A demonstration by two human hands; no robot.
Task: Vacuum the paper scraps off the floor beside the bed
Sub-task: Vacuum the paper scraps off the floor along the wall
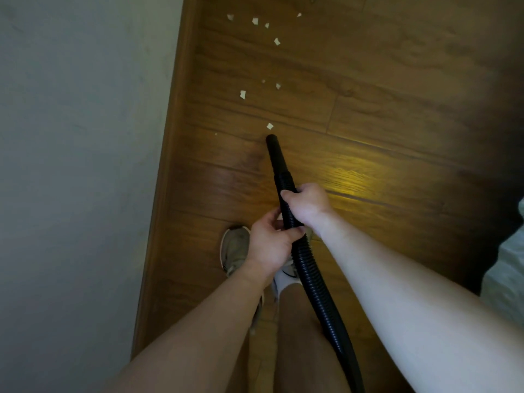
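Observation:
A black ribbed vacuum hose (309, 268) runs up from the bottom of the view and ends in a smooth black nozzle (274, 151) pointing away from me, low over the wooden floor (368, 109). My right hand (307, 204) grips the hose just behind the nozzle. My left hand (269, 242) grips it a little lower. The nearest white paper scrap (269, 126) lies just beyond the nozzle tip. Several more paper scraps (242, 94) are scattered farther ahead, up to the top of the view (255, 21).
A pale wall (79, 165) with a wooden skirting board (167, 165) runs along the left. Light bedding (507, 268) shows at the right edge. My shoe (235, 248) stands on the floor below my hands.

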